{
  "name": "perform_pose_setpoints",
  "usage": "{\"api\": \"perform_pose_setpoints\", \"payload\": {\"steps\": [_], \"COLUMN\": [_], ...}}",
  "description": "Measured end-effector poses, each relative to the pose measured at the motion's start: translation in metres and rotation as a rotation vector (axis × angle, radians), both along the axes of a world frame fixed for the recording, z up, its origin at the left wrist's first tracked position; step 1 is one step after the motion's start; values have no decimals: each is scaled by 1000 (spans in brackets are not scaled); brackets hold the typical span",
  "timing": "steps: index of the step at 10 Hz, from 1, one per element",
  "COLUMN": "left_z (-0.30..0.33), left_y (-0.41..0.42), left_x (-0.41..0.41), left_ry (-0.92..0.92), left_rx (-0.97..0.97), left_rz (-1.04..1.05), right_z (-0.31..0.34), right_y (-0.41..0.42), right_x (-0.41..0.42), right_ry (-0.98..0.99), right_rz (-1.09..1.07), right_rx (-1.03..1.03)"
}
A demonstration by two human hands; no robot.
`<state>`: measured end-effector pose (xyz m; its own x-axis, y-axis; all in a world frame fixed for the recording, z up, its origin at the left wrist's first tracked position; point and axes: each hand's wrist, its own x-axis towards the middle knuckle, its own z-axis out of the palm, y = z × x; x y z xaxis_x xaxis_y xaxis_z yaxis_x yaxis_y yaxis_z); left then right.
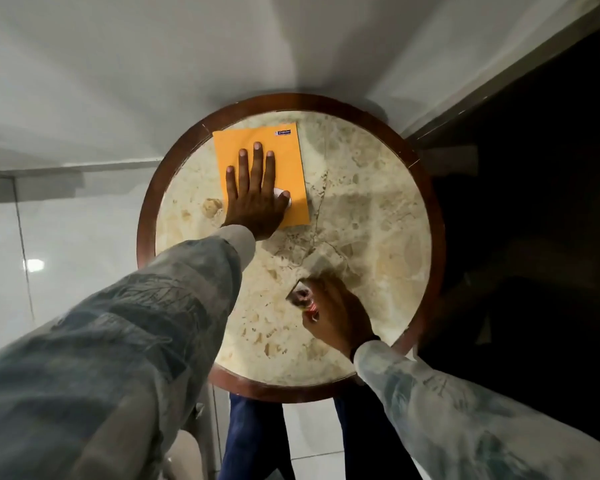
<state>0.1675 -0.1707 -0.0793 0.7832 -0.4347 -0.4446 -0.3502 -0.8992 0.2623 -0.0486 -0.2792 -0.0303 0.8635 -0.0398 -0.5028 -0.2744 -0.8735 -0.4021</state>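
Note:
An orange envelope [291, 161] lies flat on the far left part of a round marble table [371, 202]. My left hand [255, 195] presses on it with straight, spread fingers; a small white patch shows by the thumb. Near the table's front, my right hand [333, 311] grips a small object [300, 294] with a dark edge and red marks. The fingers hide most of that object, and it is blurred.
The table has a dark wooden rim [146, 216] and stands in a corner of white walls. A dark doorway or cabinet [534, 202] fills the right side. White floor tiles and my legs in blue trousers [253, 441] show below the table.

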Motion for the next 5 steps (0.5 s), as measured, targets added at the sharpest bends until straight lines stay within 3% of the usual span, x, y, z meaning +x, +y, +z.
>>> {"api": "perform_pose_setpoints", "payload": {"steps": [1, 2, 3, 5], "left_z": [2, 2, -3, -11], "left_y": [-1, 0, 0, 3], "left_x": [0, 1, 1, -2], "left_ry": [9, 13, 5, -39], "left_rx": [5, -4, -5, -24], "left_rz": [-4, 0, -6, -9], "right_z": [-4, -8, -14, -31], "right_y": [-30, -66, -87, -93], "right_x": [37, 98, 150, 173], "right_ry": [-27, -105, -213, -183], "right_rz": [-417, -649, -664, -587], "right_rx": [11, -38, -55, -82]}}
